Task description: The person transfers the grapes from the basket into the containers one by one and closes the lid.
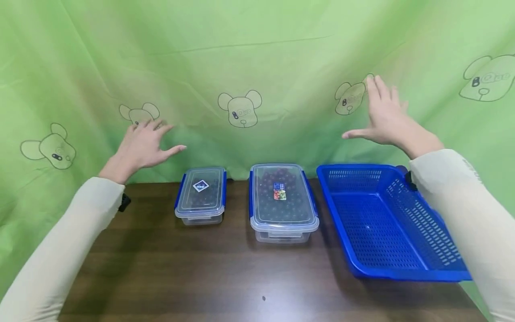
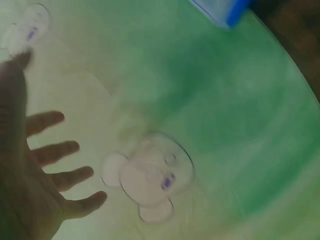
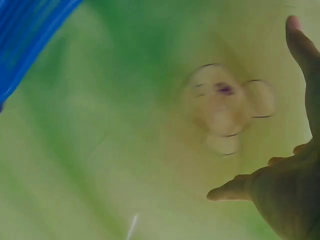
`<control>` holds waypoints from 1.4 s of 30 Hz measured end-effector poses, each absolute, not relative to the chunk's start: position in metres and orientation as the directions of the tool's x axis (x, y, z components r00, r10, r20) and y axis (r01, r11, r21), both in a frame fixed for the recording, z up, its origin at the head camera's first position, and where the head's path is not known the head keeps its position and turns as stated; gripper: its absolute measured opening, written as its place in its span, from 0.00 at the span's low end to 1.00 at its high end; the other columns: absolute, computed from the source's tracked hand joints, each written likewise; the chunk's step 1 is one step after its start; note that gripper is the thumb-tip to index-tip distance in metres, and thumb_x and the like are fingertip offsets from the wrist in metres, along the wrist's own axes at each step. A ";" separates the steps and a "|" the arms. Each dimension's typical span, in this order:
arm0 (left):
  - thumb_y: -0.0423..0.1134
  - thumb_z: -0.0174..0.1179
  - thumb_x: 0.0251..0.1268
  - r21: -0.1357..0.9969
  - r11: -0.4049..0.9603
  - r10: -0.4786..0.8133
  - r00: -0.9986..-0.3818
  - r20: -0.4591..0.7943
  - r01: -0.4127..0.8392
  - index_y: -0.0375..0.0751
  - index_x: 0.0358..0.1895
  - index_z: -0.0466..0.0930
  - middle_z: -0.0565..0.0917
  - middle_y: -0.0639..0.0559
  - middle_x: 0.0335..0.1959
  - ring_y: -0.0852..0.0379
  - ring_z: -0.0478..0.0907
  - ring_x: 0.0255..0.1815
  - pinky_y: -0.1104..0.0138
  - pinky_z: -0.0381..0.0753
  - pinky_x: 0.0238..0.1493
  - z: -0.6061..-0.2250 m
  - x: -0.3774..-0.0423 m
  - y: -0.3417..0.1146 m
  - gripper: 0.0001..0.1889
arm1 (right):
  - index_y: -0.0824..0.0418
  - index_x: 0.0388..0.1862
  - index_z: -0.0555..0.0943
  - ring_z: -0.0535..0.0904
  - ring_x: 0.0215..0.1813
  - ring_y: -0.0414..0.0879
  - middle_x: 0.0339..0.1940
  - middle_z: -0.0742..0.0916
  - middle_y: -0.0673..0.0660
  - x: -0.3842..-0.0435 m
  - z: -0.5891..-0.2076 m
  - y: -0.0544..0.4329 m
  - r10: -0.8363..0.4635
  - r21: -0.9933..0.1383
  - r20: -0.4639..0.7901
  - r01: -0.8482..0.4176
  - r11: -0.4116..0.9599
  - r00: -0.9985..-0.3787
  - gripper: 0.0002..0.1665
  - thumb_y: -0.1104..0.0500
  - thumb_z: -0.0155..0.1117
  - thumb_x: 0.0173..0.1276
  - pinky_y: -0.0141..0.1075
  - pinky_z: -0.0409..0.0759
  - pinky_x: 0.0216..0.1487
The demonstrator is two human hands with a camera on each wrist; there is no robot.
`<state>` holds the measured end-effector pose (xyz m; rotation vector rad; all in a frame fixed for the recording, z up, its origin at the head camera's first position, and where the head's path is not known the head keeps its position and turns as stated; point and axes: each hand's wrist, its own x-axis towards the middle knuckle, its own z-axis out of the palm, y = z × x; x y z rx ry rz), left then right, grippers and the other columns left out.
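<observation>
My left hand (image 1: 142,145) is raised with spread fingers, up and to the left of the smaller lidded food container (image 1: 203,197). Higher up, my right hand (image 1: 384,112) is held above the back of a blue plastic basket (image 1: 342,223), thumb out to the side. Neither hand holds anything. Between basket and small container stands a larger container (image 1: 281,210) with a clear lid and blue side clips; dark round things show through it. Both lids look closed. In the wrist views the left palm (image 2: 35,185) and the right palm (image 3: 290,195) face a green cloth.
The containers and basket stand along the back of a dark wooden table (image 1: 181,273). Behind it hangs a green curtain (image 1: 281,67) printed with bear heads. A small dark speck (image 1: 263,298) lies near the front. The basket reaches to the table's right side.
</observation>
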<state>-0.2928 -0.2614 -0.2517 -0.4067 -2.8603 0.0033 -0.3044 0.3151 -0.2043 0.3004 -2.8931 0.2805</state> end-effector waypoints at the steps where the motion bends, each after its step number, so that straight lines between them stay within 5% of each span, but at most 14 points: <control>1: 0.81 0.44 0.69 -0.047 0.962 0.273 -0.933 0.235 0.270 0.47 0.82 0.63 0.62 0.34 0.82 0.25 0.57 0.81 0.23 0.58 0.74 -0.250 -0.293 -0.266 0.50 | 0.61 0.85 0.22 0.28 0.81 0.85 0.86 0.29 0.67 -0.305 -0.207 0.322 -0.178 -0.142 0.222 -0.213 0.967 -0.959 0.88 0.25 0.75 0.58 0.88 0.35 0.69; 10: 0.86 0.41 0.64 -0.010 0.986 0.167 -0.984 0.056 0.166 0.57 0.88 0.38 0.35 0.36 0.88 0.13 0.36 0.81 0.15 0.40 0.71 -0.270 -0.288 -0.303 0.57 | 0.65 0.83 0.20 0.20 0.73 0.92 0.82 0.28 0.73 -0.307 -0.220 0.358 -0.140 -0.072 0.043 -0.143 0.987 -0.989 0.73 0.18 0.43 0.72 0.94 0.25 0.56; 21: 0.87 0.37 0.64 0.048 0.994 0.103 -0.995 0.001 0.103 0.51 0.88 0.34 0.33 0.28 0.86 0.12 0.30 0.80 0.15 0.31 0.70 -0.317 -0.289 -0.317 0.60 | 0.62 0.81 0.15 0.24 0.72 0.94 0.80 0.22 0.71 -0.297 -0.257 0.387 -0.180 -0.067 -0.012 -0.179 0.982 -0.984 0.85 0.20 0.64 0.64 0.94 0.34 0.57; 29: 0.87 0.36 0.64 0.067 0.995 0.080 -0.997 -0.022 0.078 0.47 0.87 0.34 0.32 0.27 0.85 0.12 0.29 0.79 0.14 0.27 0.67 -0.350 -0.286 -0.318 0.61 | 0.66 0.81 0.16 0.24 0.70 0.96 0.79 0.27 0.79 -0.293 -0.286 0.393 -0.162 -0.068 -0.116 -0.155 0.986 -0.980 0.78 0.18 0.49 0.70 0.93 0.24 0.56; 42: 0.88 0.37 0.62 0.083 0.994 0.076 -0.996 -0.042 0.073 0.46 0.87 0.34 0.34 0.27 0.85 0.14 0.27 0.81 0.13 0.24 0.66 -0.364 -0.283 -0.311 0.63 | 0.65 0.83 0.20 0.22 0.71 0.95 0.80 0.30 0.81 -0.286 -0.306 0.391 -0.164 -0.070 -0.137 -0.156 0.985 -0.977 0.77 0.18 0.50 0.70 0.93 0.23 0.56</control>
